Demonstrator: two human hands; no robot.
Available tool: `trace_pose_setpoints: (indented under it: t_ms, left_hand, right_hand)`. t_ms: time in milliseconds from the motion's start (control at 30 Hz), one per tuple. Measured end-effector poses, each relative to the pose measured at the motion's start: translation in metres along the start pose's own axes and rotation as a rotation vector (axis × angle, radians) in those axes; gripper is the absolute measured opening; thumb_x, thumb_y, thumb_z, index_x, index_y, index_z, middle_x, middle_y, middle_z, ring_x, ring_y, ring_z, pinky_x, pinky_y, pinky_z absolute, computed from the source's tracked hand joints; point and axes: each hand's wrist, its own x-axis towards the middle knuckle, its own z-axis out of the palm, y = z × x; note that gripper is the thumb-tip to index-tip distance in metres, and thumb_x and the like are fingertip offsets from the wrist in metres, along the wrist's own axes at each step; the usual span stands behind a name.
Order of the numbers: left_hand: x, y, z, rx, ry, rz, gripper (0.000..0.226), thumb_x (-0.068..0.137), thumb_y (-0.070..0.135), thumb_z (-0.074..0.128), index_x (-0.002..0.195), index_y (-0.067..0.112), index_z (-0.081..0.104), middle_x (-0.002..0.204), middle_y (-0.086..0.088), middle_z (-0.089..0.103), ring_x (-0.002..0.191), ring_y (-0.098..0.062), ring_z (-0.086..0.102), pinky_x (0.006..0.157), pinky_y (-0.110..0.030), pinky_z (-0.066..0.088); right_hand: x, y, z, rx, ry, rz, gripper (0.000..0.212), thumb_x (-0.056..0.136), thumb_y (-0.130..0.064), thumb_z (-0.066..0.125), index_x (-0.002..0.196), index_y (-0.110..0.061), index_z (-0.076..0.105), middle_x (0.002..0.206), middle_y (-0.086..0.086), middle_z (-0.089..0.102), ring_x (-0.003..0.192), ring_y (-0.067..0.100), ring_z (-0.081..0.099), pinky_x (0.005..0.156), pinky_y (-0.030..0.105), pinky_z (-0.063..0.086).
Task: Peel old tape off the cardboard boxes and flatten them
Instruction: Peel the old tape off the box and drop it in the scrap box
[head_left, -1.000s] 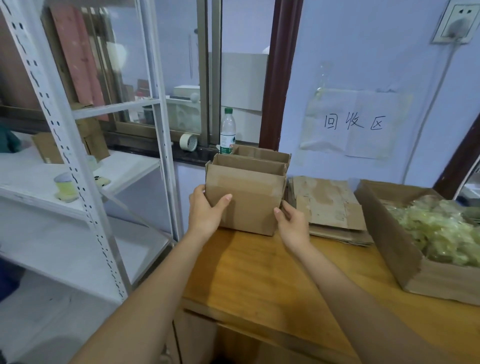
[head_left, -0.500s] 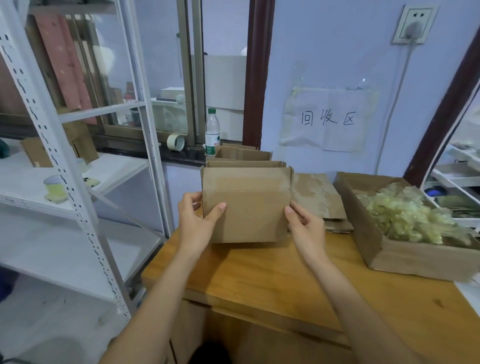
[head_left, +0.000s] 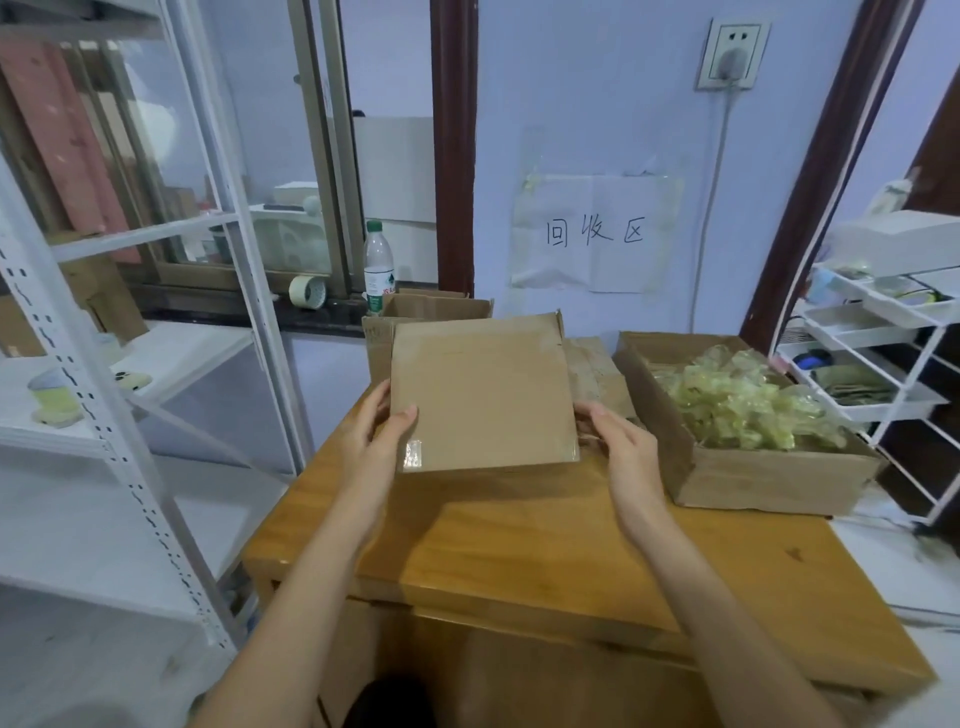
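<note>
- L hand (head_left: 375, 435) grips left edge of cardboard box (head_left: 480, 392), thumb on front face, fingers curled behind.
- R hand (head_left: 621, 448) holds box's lower right corner, fingers wrapped round the edge.
- Box held betw both hands, above wooden table (head_left: 545, 551), broad face tilted toward camera.
- Clear tape strip (head_left: 414, 454) on box's lower left corner, just beside L thumb.
- Second open box (head_left: 382, 332) behind the held one.
- Flattened cardboard stack (head_left: 597, 371) just beyond R hand.
- Tray box w/ peeled tape wads (head_left: 737, 400) right of R hand.
</note>
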Motion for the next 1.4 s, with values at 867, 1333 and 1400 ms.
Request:
trace_pose_setpoints:
  t_ms: [867, 1333, 1400]
  left_hand:
    - [-0.046, -0.053, 0.053, -0.090, -0.329, -0.270, 0.087, 0.079, 0.072, 0.076, 0.155, 0.045, 0.043, 0.153, 0.014, 0.054, 0.144, -0.015, 0.047, 0.121, -0.049, 0.038]
    - [-0.049, -0.039, 0.057, 0.005, -0.077, -0.209, 0.037, 0.092, 0.041, 0.074, 0.128, 0.045, 0.068, 0.131, 0.014, 0.069, 0.129, -0.012, 0.059, 0.104, -0.035, 0.052]
    - [-0.042, -0.027, 0.061, 0.168, -0.065, -0.126, 0.031, 0.099, 0.027, 0.070, 0.124, 0.045, 0.068, 0.133, 0.015, 0.064, 0.128, -0.010, 0.054, 0.105, -0.035, 0.050]
  right_hand:
    - [-0.061, 0.070, -0.086, -0.203, 0.124, 0.031, 0.061, 0.083, -0.058, 0.069, 0.131, -0.020, 0.070, 0.110, -0.003, 0.073, 0.104, 0.016, 0.066, 0.088, 0.031, 0.058]
    - [-0.071, 0.063, -0.093, -0.098, 0.128, 0.021, 0.018, 0.086, -0.023, 0.078, 0.104, -0.024, 0.077, 0.097, -0.014, 0.080, 0.094, 0.004, 0.074, 0.078, 0.016, 0.058]
    - [-0.071, 0.063, -0.093, -0.104, 0.131, 0.014, 0.017, 0.084, -0.026, 0.079, 0.102, -0.024, 0.078, 0.096, -0.013, 0.080, 0.093, 0.005, 0.074, 0.077, 0.017, 0.058]
